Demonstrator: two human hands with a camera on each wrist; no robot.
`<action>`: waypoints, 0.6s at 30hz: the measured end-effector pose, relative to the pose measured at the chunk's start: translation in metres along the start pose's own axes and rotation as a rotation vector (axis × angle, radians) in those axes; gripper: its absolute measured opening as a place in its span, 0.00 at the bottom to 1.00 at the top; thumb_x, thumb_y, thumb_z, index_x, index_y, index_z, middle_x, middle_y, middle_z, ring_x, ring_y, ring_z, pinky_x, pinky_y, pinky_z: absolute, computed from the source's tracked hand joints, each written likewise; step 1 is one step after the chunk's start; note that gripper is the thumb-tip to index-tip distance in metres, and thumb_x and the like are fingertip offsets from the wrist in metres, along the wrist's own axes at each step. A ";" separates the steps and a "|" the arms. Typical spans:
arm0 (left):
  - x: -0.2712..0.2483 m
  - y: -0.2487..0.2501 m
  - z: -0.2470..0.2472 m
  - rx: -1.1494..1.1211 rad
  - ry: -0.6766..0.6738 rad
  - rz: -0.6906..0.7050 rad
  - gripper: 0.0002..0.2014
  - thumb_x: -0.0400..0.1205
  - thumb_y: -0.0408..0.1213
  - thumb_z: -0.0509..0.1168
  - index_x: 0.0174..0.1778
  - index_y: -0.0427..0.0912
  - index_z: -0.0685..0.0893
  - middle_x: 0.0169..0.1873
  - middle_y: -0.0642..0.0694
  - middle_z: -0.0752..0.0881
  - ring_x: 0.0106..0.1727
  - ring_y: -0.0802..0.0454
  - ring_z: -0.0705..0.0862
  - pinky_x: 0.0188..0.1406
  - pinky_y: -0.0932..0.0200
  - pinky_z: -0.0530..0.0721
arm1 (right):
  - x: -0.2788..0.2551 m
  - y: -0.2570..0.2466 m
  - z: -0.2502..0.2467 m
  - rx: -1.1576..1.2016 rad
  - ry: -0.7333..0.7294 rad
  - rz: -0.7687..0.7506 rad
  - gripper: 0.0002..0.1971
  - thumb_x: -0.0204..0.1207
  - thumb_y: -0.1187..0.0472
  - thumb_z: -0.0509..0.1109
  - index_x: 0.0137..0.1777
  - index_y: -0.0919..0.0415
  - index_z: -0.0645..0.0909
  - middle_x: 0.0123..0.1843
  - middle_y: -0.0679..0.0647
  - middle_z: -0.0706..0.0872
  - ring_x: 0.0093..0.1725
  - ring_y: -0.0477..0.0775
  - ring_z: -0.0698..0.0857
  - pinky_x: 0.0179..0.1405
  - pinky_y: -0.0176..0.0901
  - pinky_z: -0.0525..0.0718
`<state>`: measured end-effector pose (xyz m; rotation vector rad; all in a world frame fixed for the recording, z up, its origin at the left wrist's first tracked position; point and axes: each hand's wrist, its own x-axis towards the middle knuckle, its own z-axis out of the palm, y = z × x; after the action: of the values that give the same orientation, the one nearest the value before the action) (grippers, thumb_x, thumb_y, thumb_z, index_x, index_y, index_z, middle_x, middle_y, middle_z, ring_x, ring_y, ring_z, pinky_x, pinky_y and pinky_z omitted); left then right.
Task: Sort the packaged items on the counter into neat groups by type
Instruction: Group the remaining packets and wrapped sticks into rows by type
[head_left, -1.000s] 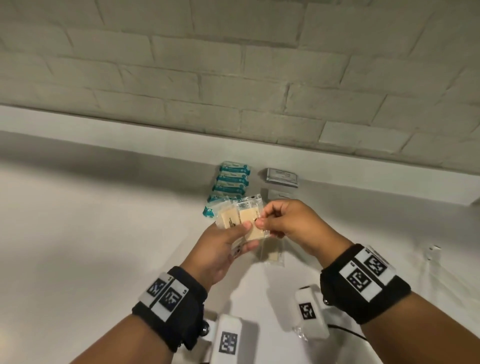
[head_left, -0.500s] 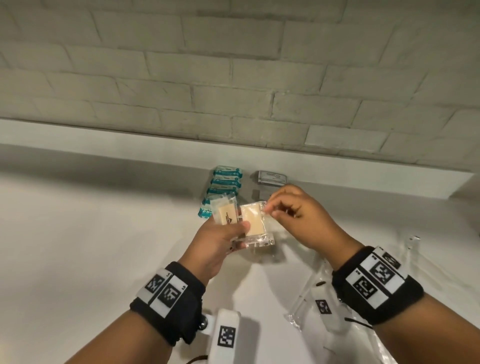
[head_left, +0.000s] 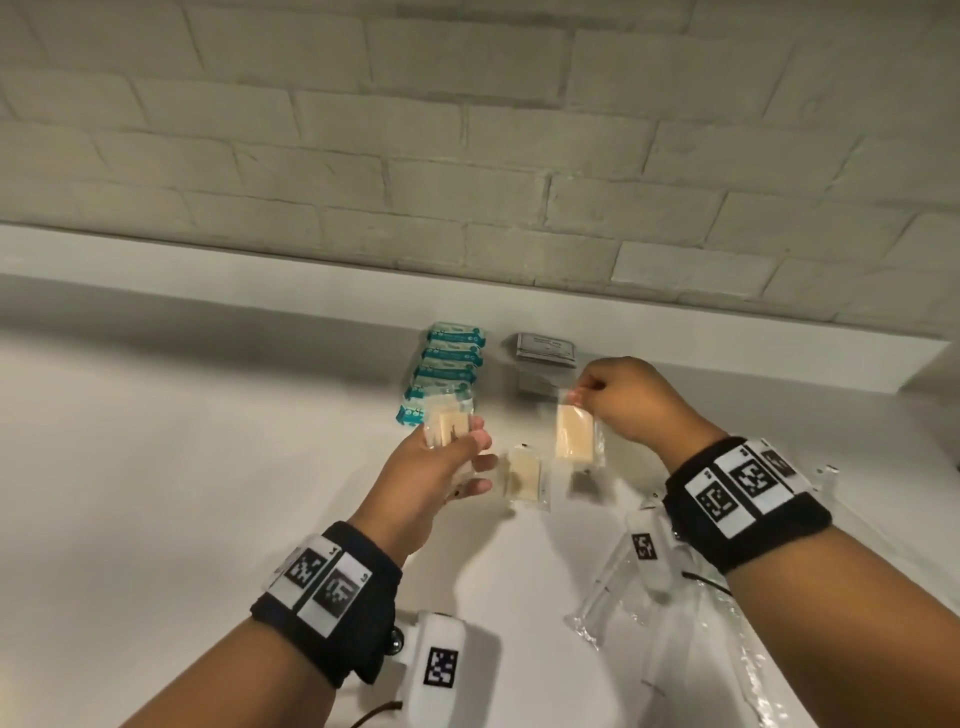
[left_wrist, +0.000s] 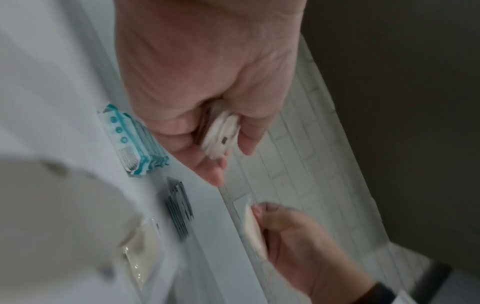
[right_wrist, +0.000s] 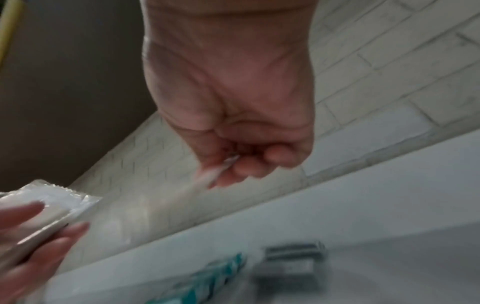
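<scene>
Right hand (head_left: 631, 410) pinching a clear tan packet (head_left: 575, 439) by its top corner, hung long-axis upright above the counter (head_left: 182, 493). Left hand (head_left: 441, 467) gripping more tan packets (head_left: 448, 427). Between them, flat on the counter, a third packet (head_left: 524, 475). Behind: teal packs (head_left: 447, 371) in a row, grey sachets (head_left: 546, 348) beside. Nearer right, clear wrappers (head_left: 691, 649).

right hand (right_wrist: 233, 131) pinches a clear packet (right_wrist: 221, 166) by its edge above teal packs (right_wrist: 221, 273) and grey packs (right_wrist: 291, 265)
</scene>
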<state>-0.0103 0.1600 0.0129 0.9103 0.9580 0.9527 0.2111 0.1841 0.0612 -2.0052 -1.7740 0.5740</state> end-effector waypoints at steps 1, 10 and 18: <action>0.001 0.001 -0.003 -0.082 -0.004 -0.035 0.10 0.82 0.30 0.65 0.59 0.40 0.82 0.49 0.40 0.86 0.50 0.44 0.89 0.42 0.53 0.89 | 0.006 0.004 0.003 -0.031 -0.024 0.009 0.07 0.79 0.58 0.69 0.43 0.61 0.83 0.39 0.50 0.83 0.40 0.49 0.79 0.31 0.33 0.70; 0.004 -0.004 -0.017 -0.261 -0.035 -0.103 0.16 0.82 0.27 0.63 0.67 0.37 0.79 0.57 0.37 0.89 0.52 0.42 0.90 0.46 0.51 0.91 | 0.031 0.005 0.071 -0.091 -0.253 0.030 0.05 0.80 0.62 0.67 0.48 0.58 0.85 0.43 0.49 0.85 0.46 0.49 0.83 0.46 0.37 0.75; 0.012 -0.008 -0.013 -0.247 0.005 -0.068 0.12 0.81 0.27 0.65 0.59 0.39 0.82 0.45 0.44 0.92 0.45 0.48 0.92 0.41 0.54 0.91 | 0.014 -0.026 0.036 0.307 -0.291 -0.028 0.10 0.80 0.54 0.68 0.48 0.58 0.87 0.42 0.51 0.90 0.34 0.44 0.82 0.34 0.32 0.76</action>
<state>-0.0172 0.1715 -0.0014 0.6640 0.8487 0.9911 0.1708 0.2022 0.0448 -1.7523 -1.7404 1.1036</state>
